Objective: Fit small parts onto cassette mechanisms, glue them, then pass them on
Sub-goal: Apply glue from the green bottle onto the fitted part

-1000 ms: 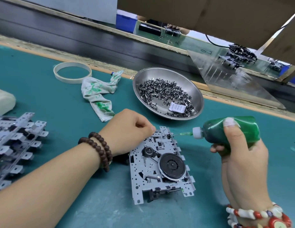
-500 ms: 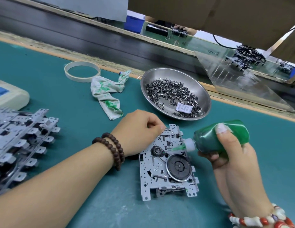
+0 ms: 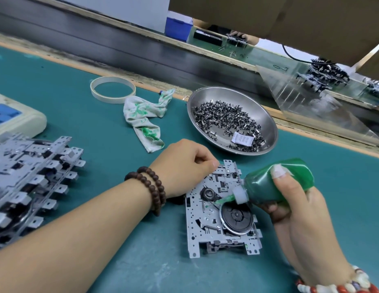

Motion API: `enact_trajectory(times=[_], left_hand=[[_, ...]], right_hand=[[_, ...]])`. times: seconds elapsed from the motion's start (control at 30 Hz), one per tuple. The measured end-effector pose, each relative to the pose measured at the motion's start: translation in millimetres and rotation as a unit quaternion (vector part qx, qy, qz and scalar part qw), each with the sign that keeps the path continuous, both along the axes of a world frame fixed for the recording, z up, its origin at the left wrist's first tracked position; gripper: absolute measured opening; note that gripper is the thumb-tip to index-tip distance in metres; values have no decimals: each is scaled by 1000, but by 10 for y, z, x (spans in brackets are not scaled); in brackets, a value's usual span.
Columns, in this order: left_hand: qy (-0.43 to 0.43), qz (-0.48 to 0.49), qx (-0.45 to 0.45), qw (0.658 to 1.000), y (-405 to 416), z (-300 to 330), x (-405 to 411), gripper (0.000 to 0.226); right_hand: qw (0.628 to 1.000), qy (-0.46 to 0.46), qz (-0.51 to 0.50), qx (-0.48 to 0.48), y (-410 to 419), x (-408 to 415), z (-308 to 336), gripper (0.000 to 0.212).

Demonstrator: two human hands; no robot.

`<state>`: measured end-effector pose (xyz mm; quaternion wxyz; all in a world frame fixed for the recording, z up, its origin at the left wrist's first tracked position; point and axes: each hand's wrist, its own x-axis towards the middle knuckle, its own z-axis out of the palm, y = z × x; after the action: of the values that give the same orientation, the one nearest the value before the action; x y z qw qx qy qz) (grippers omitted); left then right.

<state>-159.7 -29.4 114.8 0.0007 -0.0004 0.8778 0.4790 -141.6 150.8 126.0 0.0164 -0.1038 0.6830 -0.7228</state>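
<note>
- Cassette mechanism (image 3: 221,210) flat on the green mat, long axis running away from the person
- Left hand (image 3: 184,166) curled, steadying its far-left corner
- Right hand (image 3: 290,199) grips the green glue bottle (image 3: 279,182), nozzle angled left onto the plate

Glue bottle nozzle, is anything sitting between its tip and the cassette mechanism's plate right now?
Nothing visible does. The right hand holds the green glue bottle tilted down, and its nozzle tip lies right at the cassette mechanism, beside the black flywheel. The left hand grips the mechanism's far left corner, away from the tip.
</note>
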Motion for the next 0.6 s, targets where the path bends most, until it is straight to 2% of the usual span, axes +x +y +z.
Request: enact_trajectory(times=[0.33,0.6], left_hand=[[3,-2,1,1000,-1,0,-2,22],[6,-2,5,1000,0,3,0,22]], right_hand=[[999,-3,-13,36,4,-11,-14,52],[998,8,-9,54,4,-1,-7,52]])
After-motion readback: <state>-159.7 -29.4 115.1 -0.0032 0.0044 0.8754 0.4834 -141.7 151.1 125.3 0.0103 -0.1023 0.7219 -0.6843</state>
